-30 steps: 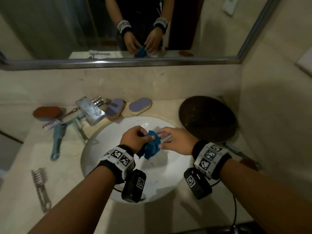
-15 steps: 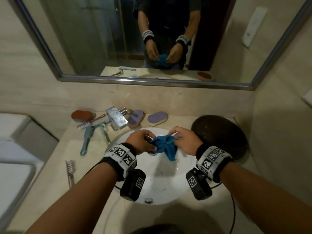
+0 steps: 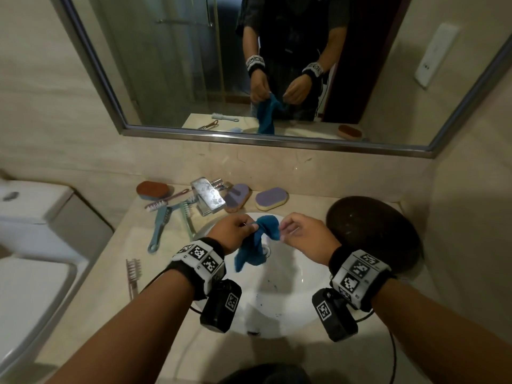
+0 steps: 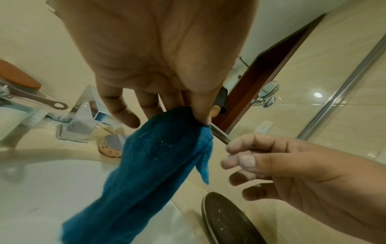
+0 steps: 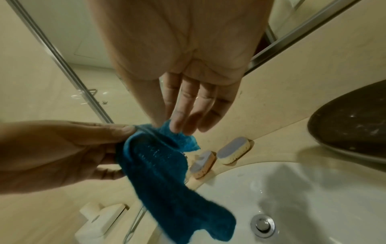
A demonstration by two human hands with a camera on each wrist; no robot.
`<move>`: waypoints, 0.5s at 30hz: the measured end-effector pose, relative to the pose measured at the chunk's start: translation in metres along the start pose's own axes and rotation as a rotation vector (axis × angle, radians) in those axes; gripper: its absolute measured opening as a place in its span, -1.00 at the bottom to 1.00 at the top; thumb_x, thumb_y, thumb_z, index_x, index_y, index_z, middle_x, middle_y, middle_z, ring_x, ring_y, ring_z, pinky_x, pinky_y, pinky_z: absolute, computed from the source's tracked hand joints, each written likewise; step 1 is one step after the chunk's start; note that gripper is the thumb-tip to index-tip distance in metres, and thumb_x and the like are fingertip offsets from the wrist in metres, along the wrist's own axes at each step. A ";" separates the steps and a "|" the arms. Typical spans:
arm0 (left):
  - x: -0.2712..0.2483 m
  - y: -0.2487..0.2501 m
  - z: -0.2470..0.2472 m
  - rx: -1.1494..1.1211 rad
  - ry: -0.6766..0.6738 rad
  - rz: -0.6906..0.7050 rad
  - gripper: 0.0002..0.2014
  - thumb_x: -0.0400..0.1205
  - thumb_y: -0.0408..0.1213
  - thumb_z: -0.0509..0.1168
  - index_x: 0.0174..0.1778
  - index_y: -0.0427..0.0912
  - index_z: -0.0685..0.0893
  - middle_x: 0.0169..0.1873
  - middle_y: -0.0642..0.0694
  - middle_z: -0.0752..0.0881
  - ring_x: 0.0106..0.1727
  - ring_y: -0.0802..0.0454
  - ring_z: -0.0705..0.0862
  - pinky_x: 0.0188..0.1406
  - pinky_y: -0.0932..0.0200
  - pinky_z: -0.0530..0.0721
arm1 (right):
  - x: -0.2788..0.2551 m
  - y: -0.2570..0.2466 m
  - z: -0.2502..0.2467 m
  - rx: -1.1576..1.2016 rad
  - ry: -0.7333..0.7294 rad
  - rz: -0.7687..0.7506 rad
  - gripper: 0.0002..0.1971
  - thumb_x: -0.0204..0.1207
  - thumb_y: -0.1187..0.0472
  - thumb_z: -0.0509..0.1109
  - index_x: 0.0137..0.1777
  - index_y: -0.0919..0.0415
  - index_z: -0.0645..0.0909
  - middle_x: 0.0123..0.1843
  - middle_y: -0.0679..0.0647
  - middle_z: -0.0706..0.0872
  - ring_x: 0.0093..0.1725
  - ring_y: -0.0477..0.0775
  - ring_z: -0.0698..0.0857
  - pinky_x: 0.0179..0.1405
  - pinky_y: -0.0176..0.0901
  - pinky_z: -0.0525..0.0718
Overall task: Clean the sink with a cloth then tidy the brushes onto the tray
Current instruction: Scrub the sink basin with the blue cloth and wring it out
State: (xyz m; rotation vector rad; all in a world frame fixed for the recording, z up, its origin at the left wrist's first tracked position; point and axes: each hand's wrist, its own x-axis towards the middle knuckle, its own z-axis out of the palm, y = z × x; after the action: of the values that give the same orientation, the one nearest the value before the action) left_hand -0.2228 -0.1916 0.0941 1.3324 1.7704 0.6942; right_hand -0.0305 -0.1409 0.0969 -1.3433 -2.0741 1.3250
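Observation:
A blue cloth (image 3: 259,245) hangs over the white sink (image 3: 293,289), pinched at its top by my left hand (image 3: 249,225) between thumb and forefinger. In the left wrist view the cloth (image 4: 146,165) droops from that pinch. My right hand (image 3: 285,228) hovers just right of the cloth's corner with loosely bent fingers, holding nothing; a small gap shows in the left wrist view. The dark round tray (image 3: 374,234) sits right of the sink. A teal brush (image 3: 159,228), a pink brush (image 3: 166,199) and a brown oval brush (image 3: 152,189) lie at the back left.
The chrome tap (image 3: 207,198) stands behind the basin, with two purple scrub pads (image 3: 271,199) beside it. Another brush (image 3: 133,273) lies on the counter at the sink's left. A toilet (image 3: 27,245) is further left, and a mirror (image 3: 249,65) hangs on the wall above.
Half a second ago both hands held the bunched cloth. Now my right hand has let go and the cloth hangs from my left hand alone, unfurled downward.

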 end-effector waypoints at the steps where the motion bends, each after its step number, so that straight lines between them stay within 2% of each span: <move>1: -0.001 0.001 0.000 -0.006 0.008 0.000 -0.77 0.68 -0.20 0.23 -0.32 -0.01 0.57 -0.33 -0.03 0.61 -0.19 0.00 0.56 -0.09 0.11 0.51 | -0.002 -0.004 0.004 0.007 -0.073 -0.002 -0.74 0.42 0.29 0.47 0.08 0.04 0.61 0.07 0.03 0.71 0.04 0.07 0.70 0.06 -0.19 0.65; 3: -0.002 0.006 0.000 -0.031 0.014 0.014 -0.76 0.69 -0.20 0.20 -0.33 -0.03 0.55 -0.32 -0.05 0.60 -0.21 0.01 0.55 -0.10 0.11 0.49 | -0.003 -0.009 0.012 -0.033 -0.207 0.014 -0.48 0.43 0.28 0.49 0.38 0.07 0.48 0.24 -0.03 0.61 0.10 0.02 0.65 -0.03 -0.43 0.63; 4: -0.003 0.009 -0.001 -0.052 0.014 0.026 -0.74 0.70 -0.20 0.19 -0.34 -0.05 0.53 -0.34 -0.05 0.58 -0.25 0.02 0.54 -0.11 0.10 0.48 | -0.003 -0.011 0.016 -0.062 -0.250 0.026 -0.39 0.43 0.27 0.50 0.46 0.07 0.39 0.27 -0.07 0.56 0.11 -0.01 0.62 -0.08 -0.50 0.61; 5: -0.004 0.012 -0.001 -0.075 0.015 0.042 -0.73 0.71 -0.21 0.17 -0.34 -0.09 0.52 -0.36 -0.06 0.57 -0.28 0.02 0.52 -0.13 0.09 0.47 | -0.002 -0.009 0.021 -0.099 -0.271 0.030 -0.34 0.41 0.23 0.51 0.49 0.06 0.34 0.28 -0.07 0.55 0.14 0.00 0.61 -0.03 -0.44 0.64; 7: -0.006 0.017 0.000 -0.109 0.020 0.069 -0.75 0.71 -0.22 0.16 -0.26 -0.22 0.54 -0.34 -0.14 0.57 -0.27 -0.02 0.53 -0.13 0.03 0.49 | 0.002 -0.004 0.031 -0.150 -0.244 0.045 -0.31 0.37 0.18 0.54 0.47 0.03 0.32 0.24 0.04 0.65 0.17 0.08 0.65 0.16 -0.08 0.68; 8: -0.006 0.018 0.000 -0.110 0.030 0.069 -0.75 0.72 -0.20 0.15 -0.21 -0.27 0.55 -0.31 -0.18 0.58 -0.24 -0.04 0.54 -0.13 0.01 0.52 | 0.003 -0.003 0.033 -0.147 -0.204 0.056 -0.37 0.38 0.19 0.53 0.43 0.05 0.35 0.13 0.09 0.70 0.10 0.11 0.68 0.14 0.00 0.69; 9: -0.006 0.018 0.000 -0.097 0.046 0.060 -0.75 0.72 -0.19 0.15 -0.19 -0.26 0.55 -0.29 -0.18 0.59 -0.24 -0.04 0.56 -0.14 0.03 0.54 | 0.004 -0.002 0.034 -0.142 -0.146 0.063 -0.46 0.41 0.23 0.50 0.36 0.08 0.40 -0.03 0.12 0.71 -0.01 0.13 0.70 0.05 -0.01 0.69; 11: -0.006 0.015 -0.001 -0.038 0.103 0.018 -0.81 0.72 -0.18 0.14 -0.20 -0.14 0.49 -0.27 -0.12 0.62 -0.28 0.01 0.55 -0.29 0.18 0.49 | 0.005 0.001 0.032 -0.121 -0.058 0.089 -0.65 0.45 0.29 0.45 0.21 0.11 0.48 -0.22 0.08 0.64 -0.15 0.11 0.65 -0.12 -0.13 0.63; 13: -0.007 0.010 -0.003 -0.024 0.161 -0.038 -0.90 0.71 -0.17 0.16 -0.09 -0.08 0.43 -0.18 -0.12 0.66 -0.26 0.01 0.58 -0.36 0.21 0.49 | 0.005 0.005 0.026 -0.091 -0.061 0.125 -0.77 0.45 0.29 0.44 0.05 0.11 0.52 -0.20 0.06 0.63 -0.12 0.11 0.65 -0.11 -0.17 0.60; 15: -0.007 0.001 -0.006 -0.026 0.187 -0.105 -0.87 0.70 -0.15 0.18 0.08 -0.08 0.41 -0.06 -0.13 0.69 -0.13 -0.07 0.64 -0.18 0.14 0.60 | 0.007 0.011 0.021 -0.078 -0.105 0.140 -0.87 0.44 0.29 0.44 -0.06 0.15 0.58 -0.10 0.17 0.71 -0.01 0.19 0.70 0.05 -0.05 0.66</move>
State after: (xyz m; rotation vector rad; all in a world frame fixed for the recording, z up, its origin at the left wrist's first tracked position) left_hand -0.2260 -0.1974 0.1000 1.1793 1.9576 0.8020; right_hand -0.0425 -0.1448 0.0754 -1.5072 -2.1549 1.4133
